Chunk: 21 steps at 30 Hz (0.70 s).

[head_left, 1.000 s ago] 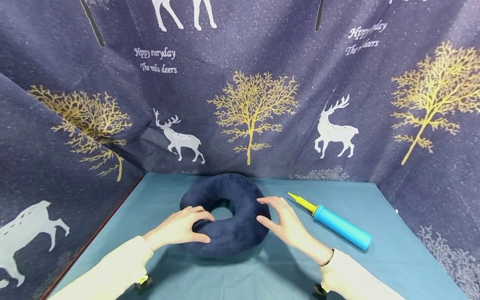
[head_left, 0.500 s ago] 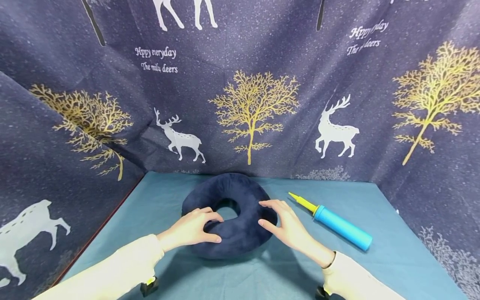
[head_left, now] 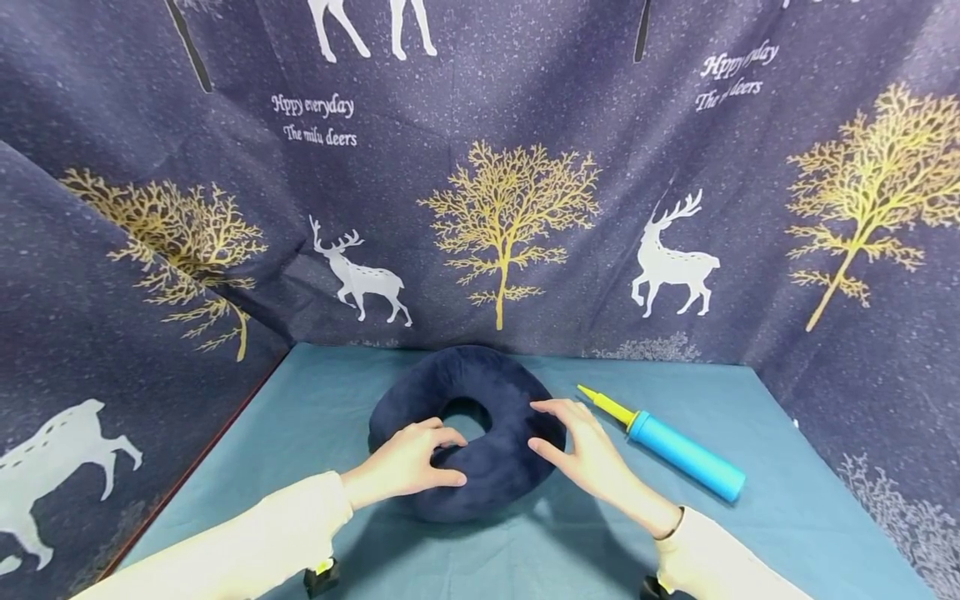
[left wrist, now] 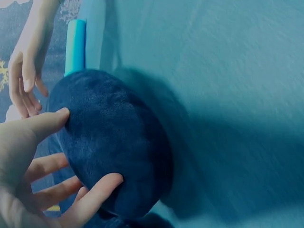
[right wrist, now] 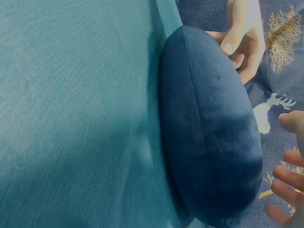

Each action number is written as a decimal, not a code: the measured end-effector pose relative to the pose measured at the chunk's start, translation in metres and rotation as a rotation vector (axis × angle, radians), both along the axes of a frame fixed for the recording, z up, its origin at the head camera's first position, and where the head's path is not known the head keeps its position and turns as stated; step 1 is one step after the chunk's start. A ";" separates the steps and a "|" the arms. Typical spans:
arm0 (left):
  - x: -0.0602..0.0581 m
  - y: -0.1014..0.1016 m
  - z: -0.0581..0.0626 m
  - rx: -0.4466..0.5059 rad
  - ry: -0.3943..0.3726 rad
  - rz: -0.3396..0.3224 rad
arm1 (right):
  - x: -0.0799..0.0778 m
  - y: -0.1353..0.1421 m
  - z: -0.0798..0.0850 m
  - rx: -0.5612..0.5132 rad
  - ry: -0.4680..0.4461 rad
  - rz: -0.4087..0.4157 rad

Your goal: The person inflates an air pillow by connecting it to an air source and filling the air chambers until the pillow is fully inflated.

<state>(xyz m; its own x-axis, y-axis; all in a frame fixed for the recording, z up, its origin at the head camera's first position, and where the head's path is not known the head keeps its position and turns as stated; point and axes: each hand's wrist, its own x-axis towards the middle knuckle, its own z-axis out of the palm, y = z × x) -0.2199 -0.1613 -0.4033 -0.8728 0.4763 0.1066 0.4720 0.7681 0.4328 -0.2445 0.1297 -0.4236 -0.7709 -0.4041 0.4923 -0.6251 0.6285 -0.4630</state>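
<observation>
A plush navy neck pillow, curved round a central hole, lies on the blue-green table cover. My left hand grips its front left part, fingers toward the hole and thumb on the near side. The left wrist view shows that thumb and the fingers spread around the rounded end of the pillow. At the pillow's right side, my right hand has its fingers loosely bent and thumb apart. In the right wrist view the right hand appears beside the pillow, with no grip on it.
A blue hand pump with a yellow nozzle lies right of the pillow, beyond my right hand. Dark fabric printed with deer and trees hangs behind and along both sides of the covered table.
The neck pillow has slid and turned to the right, with my left hand moving right along with it. My right hand has shifted slightly right.
</observation>
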 end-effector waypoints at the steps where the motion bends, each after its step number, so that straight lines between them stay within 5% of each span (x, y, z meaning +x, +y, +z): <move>1: 0.001 0.003 0.000 0.004 -0.006 -0.003 | 0.000 0.001 0.000 0.000 0.008 -0.001; 21: 0.010 0.028 0.006 0.163 -0.315 -0.087 | -0.005 0.011 -0.009 0.013 0.091 0.036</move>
<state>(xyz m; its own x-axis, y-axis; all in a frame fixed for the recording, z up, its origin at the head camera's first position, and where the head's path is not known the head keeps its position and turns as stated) -0.2095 -0.1334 -0.3975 -0.8316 0.5494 -0.0807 0.3566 0.6398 0.6808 -0.2499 0.1409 -0.4325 -0.7082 -0.4373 0.5542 -0.6862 0.6109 -0.3949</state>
